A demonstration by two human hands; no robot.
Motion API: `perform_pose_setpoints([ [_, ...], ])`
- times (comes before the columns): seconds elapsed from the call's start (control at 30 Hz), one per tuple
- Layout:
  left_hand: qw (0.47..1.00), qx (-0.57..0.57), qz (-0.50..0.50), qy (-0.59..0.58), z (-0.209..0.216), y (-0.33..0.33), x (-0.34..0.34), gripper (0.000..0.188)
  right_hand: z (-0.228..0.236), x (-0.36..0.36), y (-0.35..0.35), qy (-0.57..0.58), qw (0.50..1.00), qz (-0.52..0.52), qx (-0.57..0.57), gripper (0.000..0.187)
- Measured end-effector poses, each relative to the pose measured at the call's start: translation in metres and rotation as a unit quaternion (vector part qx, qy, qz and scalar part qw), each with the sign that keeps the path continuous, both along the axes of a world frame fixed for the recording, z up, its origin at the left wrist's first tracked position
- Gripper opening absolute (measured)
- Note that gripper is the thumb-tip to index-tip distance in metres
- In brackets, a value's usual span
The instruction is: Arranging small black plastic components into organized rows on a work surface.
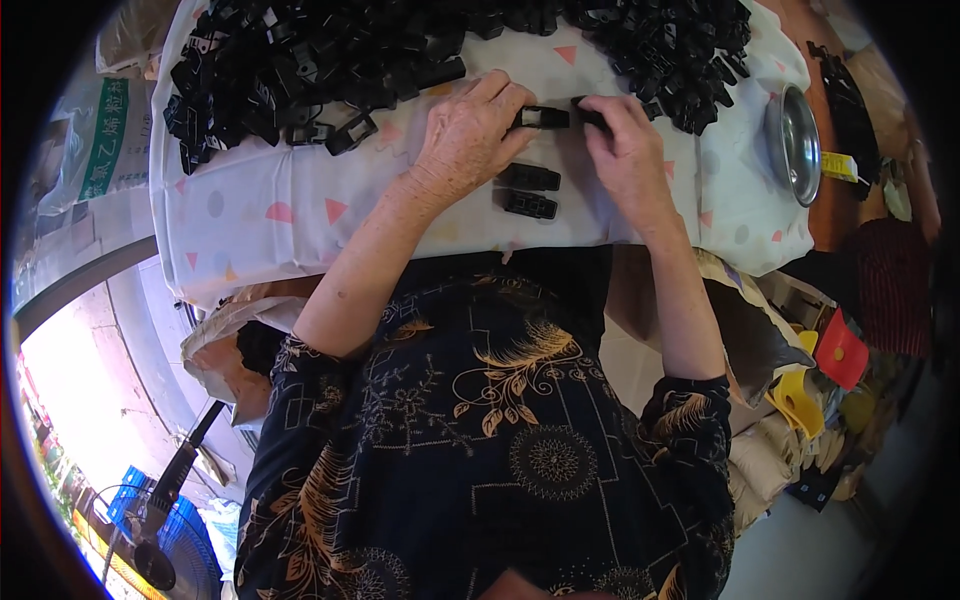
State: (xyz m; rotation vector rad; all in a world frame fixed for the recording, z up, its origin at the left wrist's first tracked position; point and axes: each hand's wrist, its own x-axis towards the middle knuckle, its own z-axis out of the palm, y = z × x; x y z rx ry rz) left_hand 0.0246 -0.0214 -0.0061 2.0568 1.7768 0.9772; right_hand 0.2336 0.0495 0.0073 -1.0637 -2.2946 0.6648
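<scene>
Black and gold patterned shirt (540,390) nearest, filling the lower middle of the view; both bare forearms reach up from its sleeves. Flanking it: an open pale bag (225,345) with dark contents at left; at right, a second open bag (765,320), with red and yellow pieces (842,350) just beyond its outer side.

Next, the near edge of a counter (240,235), covered in white cloth with pink, grey and tan shapes. Two loose black plastic housings lie on it, one just above the other in the view: upper housing (533,178), lower housing (530,205). Both sit between the forearms, nearer the body than either hand, apart from both.

Farther up, left hand (480,125): thumb and fingers closed narrowly on the left end of a black plastic frame (558,117); the frame's open window and free end point toward the right hand (625,150). Right hand: fingertips pinched on a small black part (591,113), just beside the frame's free end. Contact between the two: cannot tell.

Steel bowl (795,145) well to the right, a yellow packet (838,166) by its outer side.

Farthest: heaped black plastic parts, left heap (290,60) beyond the left hand, right heap (680,60) beyond the right hand.
</scene>
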Motion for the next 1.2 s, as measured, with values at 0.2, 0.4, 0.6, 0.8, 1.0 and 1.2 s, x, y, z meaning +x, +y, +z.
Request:
perform_pose_setpoints([
  [0.2,1.000,0.003,-0.010,0.013,-0.002,-0.002,0.000,0.035,0.007,0.016,-0.002,0.083,0.968,-0.056,-0.229,0.023],
  [0.4,1.000,0.000,0.006,-0.002,-0.002,-0.004,-0.002,0.035,0.000,0.012,-0.003,0.000,1.000,-0.003,0.029,0.029],
  [0.6,1.000,-0.002,-0.007,0.005,-0.005,-0.003,-0.003,0.035,0.012,-0.002,-0.010,0.062,0.998,-0.005,-0.004,0.025],
  [0.8,1.000,0.005,-0.014,-0.010,-0.005,-0.003,-0.001,0.033,0.004,-0.012,-0.011,0.067,0.997,0.043,-0.023,0.025],
  [1.0,1.000,0.020,-0.009,0.007,-0.007,-0.004,-0.003,0.034,0.003,-0.015,-0.010,0.024,0.993,0.103,0.058,0.034],
  [1.2,1.000,0.017,-0.013,0.009,-0.007,-0.003,-0.002,0.033,0.003,-0.010,-0.006,0.015,0.992,0.104,0.063,0.035],
])
